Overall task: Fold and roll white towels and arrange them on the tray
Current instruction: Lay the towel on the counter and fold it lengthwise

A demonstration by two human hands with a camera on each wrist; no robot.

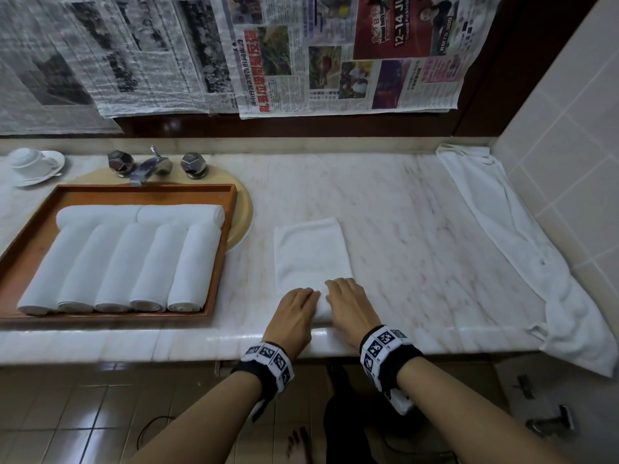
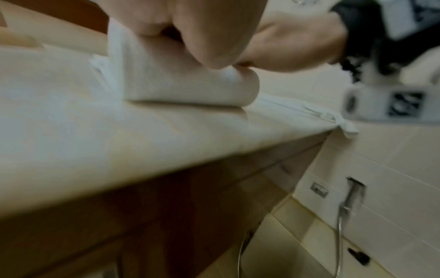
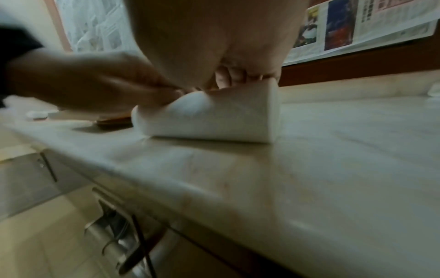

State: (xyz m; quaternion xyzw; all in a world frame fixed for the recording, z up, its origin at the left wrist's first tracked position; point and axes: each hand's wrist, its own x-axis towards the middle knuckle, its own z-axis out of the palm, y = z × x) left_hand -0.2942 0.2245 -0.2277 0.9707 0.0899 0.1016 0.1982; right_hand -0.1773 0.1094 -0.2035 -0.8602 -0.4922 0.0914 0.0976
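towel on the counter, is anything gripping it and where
Yes. Both hands hold the folded towel at its near, rolled-up end: the left hand on the left part of the roll, the right hand on the right part.

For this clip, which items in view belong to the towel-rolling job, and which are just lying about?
Job:
- half-rolled towel under left hand and right hand
- tray holding rolled towels
- loose towel at the counter's right end

Lying about:
- cup and saucer
- taps
- newspapers
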